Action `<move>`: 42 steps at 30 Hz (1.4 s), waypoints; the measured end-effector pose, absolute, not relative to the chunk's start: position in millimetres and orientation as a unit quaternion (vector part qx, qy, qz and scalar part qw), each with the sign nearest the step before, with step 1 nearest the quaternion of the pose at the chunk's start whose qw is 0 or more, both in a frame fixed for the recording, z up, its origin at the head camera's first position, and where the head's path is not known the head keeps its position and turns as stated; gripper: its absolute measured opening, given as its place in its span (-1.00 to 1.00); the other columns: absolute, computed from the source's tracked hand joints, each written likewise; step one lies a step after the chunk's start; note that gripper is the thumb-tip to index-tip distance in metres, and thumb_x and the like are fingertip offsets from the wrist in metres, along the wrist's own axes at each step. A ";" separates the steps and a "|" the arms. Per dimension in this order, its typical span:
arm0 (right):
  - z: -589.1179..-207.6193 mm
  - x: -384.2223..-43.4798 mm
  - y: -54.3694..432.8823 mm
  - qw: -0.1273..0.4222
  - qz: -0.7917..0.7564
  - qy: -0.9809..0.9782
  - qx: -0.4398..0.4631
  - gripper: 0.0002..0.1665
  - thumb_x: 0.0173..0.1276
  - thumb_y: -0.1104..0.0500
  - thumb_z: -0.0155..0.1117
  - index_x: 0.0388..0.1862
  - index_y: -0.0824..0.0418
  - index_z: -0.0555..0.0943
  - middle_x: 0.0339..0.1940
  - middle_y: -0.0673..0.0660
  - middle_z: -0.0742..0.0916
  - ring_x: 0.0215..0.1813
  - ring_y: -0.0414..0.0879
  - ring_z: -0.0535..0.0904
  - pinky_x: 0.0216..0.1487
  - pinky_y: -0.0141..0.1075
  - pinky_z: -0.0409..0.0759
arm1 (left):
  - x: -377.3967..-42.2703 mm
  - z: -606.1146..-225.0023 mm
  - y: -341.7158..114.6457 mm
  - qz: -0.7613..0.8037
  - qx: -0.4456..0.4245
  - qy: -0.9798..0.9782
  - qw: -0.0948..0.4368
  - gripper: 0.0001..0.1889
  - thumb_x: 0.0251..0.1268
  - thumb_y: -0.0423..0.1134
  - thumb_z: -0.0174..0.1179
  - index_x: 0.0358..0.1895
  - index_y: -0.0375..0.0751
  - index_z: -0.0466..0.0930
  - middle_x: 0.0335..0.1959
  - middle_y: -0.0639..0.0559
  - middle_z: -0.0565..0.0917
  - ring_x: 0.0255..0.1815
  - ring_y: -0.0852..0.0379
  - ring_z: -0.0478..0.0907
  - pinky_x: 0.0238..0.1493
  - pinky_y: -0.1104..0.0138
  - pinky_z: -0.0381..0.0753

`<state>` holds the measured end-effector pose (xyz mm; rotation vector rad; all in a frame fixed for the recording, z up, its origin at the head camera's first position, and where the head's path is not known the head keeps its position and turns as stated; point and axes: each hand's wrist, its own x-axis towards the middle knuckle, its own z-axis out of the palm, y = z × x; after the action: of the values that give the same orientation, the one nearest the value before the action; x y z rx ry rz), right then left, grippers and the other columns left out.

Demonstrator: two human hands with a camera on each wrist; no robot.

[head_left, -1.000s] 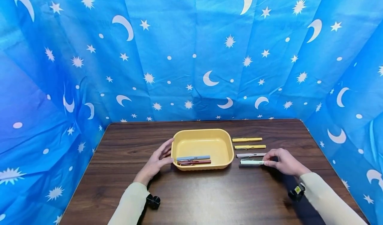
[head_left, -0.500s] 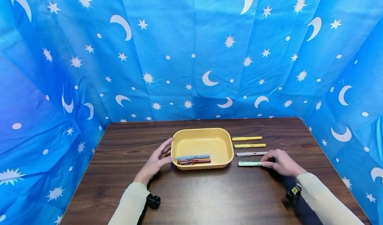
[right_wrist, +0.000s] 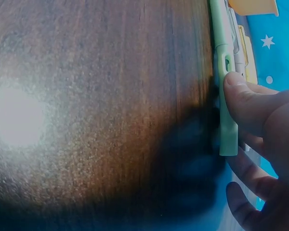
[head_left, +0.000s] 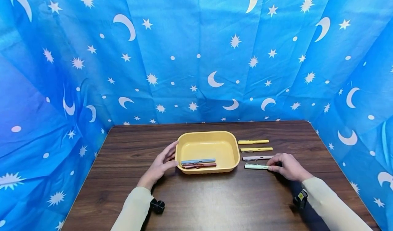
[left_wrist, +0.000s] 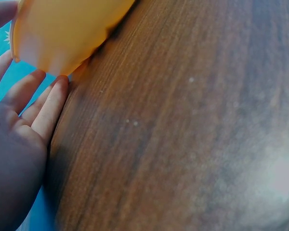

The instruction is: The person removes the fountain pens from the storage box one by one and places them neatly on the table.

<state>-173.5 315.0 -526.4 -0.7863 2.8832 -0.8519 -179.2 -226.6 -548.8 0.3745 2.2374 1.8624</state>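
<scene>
A yellow tray stands on the table, with a blue pen and a dark red pen lying inside at its near left. My left hand rests against the tray's left end; in the left wrist view its fairly straight fingers touch the outer wall. A mint-green pen with a clip lies to the right of the tray. My right hand pinches this pen's right end between thumb and fingers, as the right wrist view of the green pen also shows.
Behind the green pen lie a pale grey pen and two yellow pens, the nearer one and the farther one, in a row beside the tray. A blue curtain with moons and stars surrounds the dark wooden table.
My right hand has shifted slightly left, and the green pen's left end with it. The left hand and the tray stay where they were.
</scene>
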 end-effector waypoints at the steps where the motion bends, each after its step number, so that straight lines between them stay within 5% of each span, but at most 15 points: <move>1: -526.3 -173.7 314.8 0.016 -0.274 0.928 -0.253 -0.88 0.37 0.20 0.51 -0.26 -0.06 0.83 -0.25 -0.22 0.80 -0.13 -0.16 0.68 -0.05 -0.11 0.66 | -179.1 -548.5 -226.7 0.632 0.127 0.757 0.104 -0.19 0.46 -0.33 0.28 0.69 0.09 0.14 0.68 -0.07 0.24 0.63 -0.17 0.25 0.60 -0.15 0.16; 42: -524.5 -173.3 313.6 -0.016 -0.244 0.930 -0.275 -0.88 0.34 0.22 0.52 -0.17 0.07 0.87 -0.27 -0.16 0.78 -0.17 -0.15 0.70 -0.13 -0.14 0.67 | -180.0 -549.9 -227.1 0.631 0.134 0.757 0.101 -0.18 0.45 -0.34 0.29 0.69 0.10 0.14 0.67 -0.08 0.25 0.62 -0.17 0.26 0.59 -0.13 0.18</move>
<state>-173.3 313.6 -524.5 -0.8715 2.9509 -0.7744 -180.0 -227.1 -549.9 0.3972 2.2372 1.8654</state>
